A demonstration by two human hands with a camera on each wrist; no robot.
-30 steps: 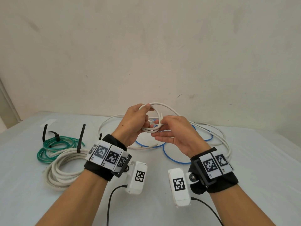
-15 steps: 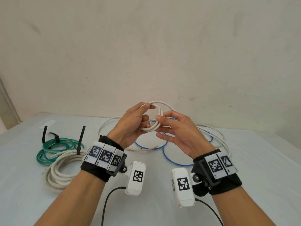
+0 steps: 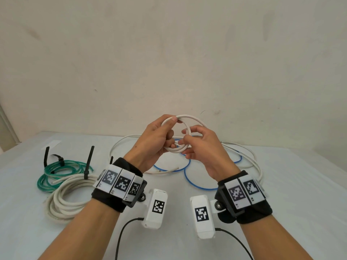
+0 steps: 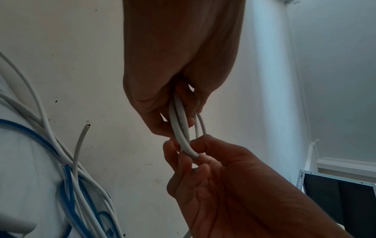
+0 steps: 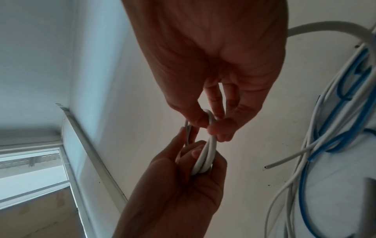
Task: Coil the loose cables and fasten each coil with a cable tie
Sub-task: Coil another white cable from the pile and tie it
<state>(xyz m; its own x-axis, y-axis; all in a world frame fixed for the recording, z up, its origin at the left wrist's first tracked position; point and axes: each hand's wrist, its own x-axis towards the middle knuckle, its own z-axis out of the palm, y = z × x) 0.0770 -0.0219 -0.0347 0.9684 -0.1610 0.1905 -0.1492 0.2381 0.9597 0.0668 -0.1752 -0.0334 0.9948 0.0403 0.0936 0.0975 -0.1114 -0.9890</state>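
Note:
A small coil of white cable (image 3: 185, 117) is held up above the table between both hands. My left hand (image 3: 155, 139) grips the coil's loops (image 4: 179, 127) with thumb on top and fingers curled under. My right hand (image 3: 199, 147) pinches the same white cable (image 5: 210, 119) at the coil's right side with thumb and fingers. The rest of this white cable (image 3: 251, 156) trails loose on the table behind, mixed with a loose blue cable (image 3: 195, 184). A bare cable end (image 4: 87, 127) lies on the table.
At the left lie a green coil (image 3: 56, 173) and a thick white coil (image 3: 63, 196), each with black cable ties (image 3: 88, 162) standing up. A pale wall stands behind the white table (image 3: 291, 184). Wrist camera cords hang below my forearms.
The hands have risen slightly and the coil has been turned. My right hand has shifted its pinch along the cable at the coil's right side.

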